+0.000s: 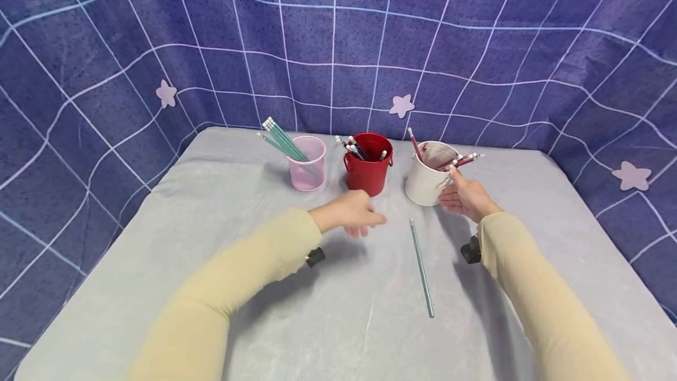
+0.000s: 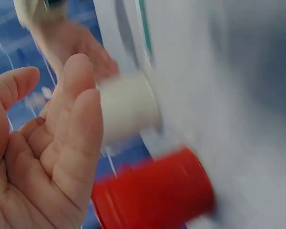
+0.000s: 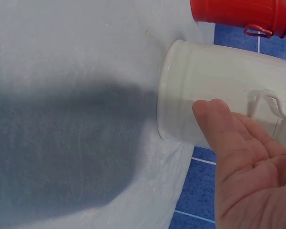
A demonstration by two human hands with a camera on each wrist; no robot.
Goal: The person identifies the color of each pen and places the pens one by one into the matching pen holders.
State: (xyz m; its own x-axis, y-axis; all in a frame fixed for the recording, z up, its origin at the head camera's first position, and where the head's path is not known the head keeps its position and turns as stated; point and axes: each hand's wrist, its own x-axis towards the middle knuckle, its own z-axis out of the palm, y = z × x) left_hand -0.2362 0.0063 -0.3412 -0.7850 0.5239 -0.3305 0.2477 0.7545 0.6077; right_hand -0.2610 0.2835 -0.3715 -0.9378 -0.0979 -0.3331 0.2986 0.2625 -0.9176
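Note:
My left hand [image 1: 355,211] hangs above the cloth in front of the red bucket [image 1: 366,178], holding nothing; in the left wrist view its fingers [image 2: 78,124] are loosely bent. My right hand [image 1: 468,196] is at the right side of the white bucket [image 1: 423,184], its thumb near the eraser ends of the dark red pencils [image 1: 466,160] inside. The right wrist view shows the fingers [image 3: 224,124] fairly straight beside the bucket wall; whether they touch it is unclear. A single teal pencil [image 1: 421,269] lies on the cloth between the hands.
A pink mesh cup [image 1: 308,178] with several teal pencils [image 1: 285,143] leaning left stands at the back left. Dark blue pencils [image 1: 355,149] stand in the red bucket. A grey cloth [image 1: 344,322] covers the table; a blue gridded curtain [image 1: 317,34] hangs behind.

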